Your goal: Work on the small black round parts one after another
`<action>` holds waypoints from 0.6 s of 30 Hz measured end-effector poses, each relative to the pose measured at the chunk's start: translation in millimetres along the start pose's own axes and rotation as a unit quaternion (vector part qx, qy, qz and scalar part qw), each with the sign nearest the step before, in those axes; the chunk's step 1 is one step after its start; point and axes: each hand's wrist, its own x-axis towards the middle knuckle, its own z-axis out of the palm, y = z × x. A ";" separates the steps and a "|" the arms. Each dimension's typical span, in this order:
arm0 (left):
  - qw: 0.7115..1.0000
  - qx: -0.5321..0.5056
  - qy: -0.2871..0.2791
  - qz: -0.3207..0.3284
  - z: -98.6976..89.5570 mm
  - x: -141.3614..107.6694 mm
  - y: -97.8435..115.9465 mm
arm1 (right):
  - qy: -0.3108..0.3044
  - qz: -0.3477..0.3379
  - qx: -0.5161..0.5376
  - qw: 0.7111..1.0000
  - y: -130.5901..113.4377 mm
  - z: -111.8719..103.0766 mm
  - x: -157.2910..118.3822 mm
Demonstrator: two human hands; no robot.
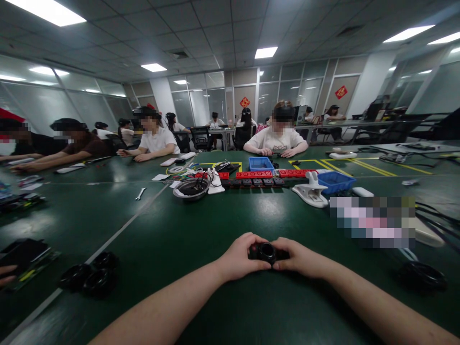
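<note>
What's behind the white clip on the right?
Behind the white clip are a blue bin and a red strip; whatever the clip covers is hidden.

Dim overall | ceiling panels (266, 52) bright | tabletop (215, 215) glare (soft patches) | edges stretched, blurry

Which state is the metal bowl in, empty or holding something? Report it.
Holding something: a dark mass and something white show inside the metal bowl.
</note>
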 end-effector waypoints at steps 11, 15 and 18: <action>0.995 0.022 0.095 -0.038 9.0 1.3 -1.8 | 0.167 0.104 -0.159 0.967 -5.2 30.9 9.8; 0.999 0.013 0.034 -0.002 0.9 1.1 -2.1 | 0.113 0.051 -0.098 0.987 -6.2 19.1 1.6; 1.000 0.007 0.001 0.016 -2.8 0.6 -1.5 | 0.031 0.008 -0.044 0.999 -4.2 5.5 -4.4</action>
